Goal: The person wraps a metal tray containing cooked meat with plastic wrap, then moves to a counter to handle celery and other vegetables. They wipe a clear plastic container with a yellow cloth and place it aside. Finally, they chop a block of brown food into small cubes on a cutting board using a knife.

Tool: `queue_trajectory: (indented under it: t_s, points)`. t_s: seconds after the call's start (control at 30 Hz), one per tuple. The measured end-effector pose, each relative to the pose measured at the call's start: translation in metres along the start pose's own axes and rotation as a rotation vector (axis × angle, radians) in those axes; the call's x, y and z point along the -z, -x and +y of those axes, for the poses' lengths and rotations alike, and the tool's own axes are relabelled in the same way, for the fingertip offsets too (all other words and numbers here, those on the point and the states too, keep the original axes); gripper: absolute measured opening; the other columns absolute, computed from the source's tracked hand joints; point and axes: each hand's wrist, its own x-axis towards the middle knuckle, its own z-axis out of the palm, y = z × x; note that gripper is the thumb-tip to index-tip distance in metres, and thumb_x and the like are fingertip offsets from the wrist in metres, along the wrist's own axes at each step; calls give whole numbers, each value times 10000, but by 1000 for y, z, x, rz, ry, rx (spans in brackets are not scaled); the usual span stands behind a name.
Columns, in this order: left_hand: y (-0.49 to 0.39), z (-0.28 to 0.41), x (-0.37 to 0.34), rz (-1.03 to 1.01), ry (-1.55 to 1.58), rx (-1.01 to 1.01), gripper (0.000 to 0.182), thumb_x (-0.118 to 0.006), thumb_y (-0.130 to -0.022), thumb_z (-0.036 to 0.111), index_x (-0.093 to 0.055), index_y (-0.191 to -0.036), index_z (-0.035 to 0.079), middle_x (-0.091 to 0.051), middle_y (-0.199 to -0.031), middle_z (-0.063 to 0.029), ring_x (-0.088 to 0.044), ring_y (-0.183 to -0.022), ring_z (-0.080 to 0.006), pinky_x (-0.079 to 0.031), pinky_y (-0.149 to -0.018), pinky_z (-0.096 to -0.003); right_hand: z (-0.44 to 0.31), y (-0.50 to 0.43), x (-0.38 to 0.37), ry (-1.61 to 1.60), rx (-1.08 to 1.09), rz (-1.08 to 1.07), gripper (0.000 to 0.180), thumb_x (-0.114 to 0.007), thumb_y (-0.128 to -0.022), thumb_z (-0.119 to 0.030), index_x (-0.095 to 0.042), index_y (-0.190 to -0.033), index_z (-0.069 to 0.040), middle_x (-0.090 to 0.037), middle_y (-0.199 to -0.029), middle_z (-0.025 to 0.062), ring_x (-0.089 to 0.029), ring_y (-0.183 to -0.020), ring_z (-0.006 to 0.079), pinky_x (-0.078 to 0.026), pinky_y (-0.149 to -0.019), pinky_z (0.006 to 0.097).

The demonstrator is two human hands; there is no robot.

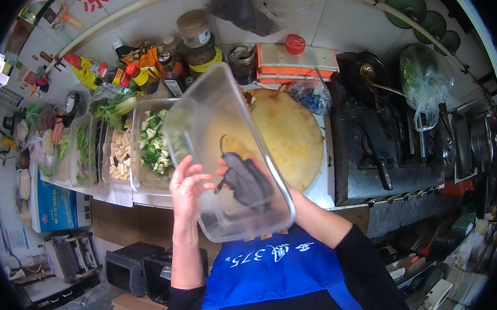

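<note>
A clear plastic container, long and rectangular, is held tilted up in front of me, over the front of a round cutting board. My right hand is behind it, blurred through the plastic, and seems to support it. A dark grey cloth item with a thin loop covers much of that hand; whether it is worn or held is unclear. My left hand is at the container's left side, fingers apart. Just left of it stands a tub of cut broccoli.
Further left are tubs of pale cut pieces and leafy greens. Sauce bottles and jars line the wall. A black stove with a wok stands right. A bagged bundle of greens lies beyond.
</note>
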Motion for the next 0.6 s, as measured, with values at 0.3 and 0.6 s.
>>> queue_trajectory:
  t_s: [0.3,0.6]
  points:
    - [-6,20,11,269,-188,-172,602,-529,-849,-47,-437,-1443,-52,-562,-1113,-143,-665,-807,-211,-622,-612,-336,-31,-58,124,2027,590,152,511,-599,-881,-196,-535,-1371,-66,-564,-1270,219,-521,-1202,347,-465,-976,438]
    - [16,-4,38,249,-355,-113,629,-546,-816,-13,-460,-1438,-45,-550,-1104,-131,-655,-800,-195,-611,-592,-337,-175,56,136,2372,404,1120,316,-641,-782,-121,-652,-1093,-67,-635,-1082,191,-605,-1030,374,-527,-872,468]
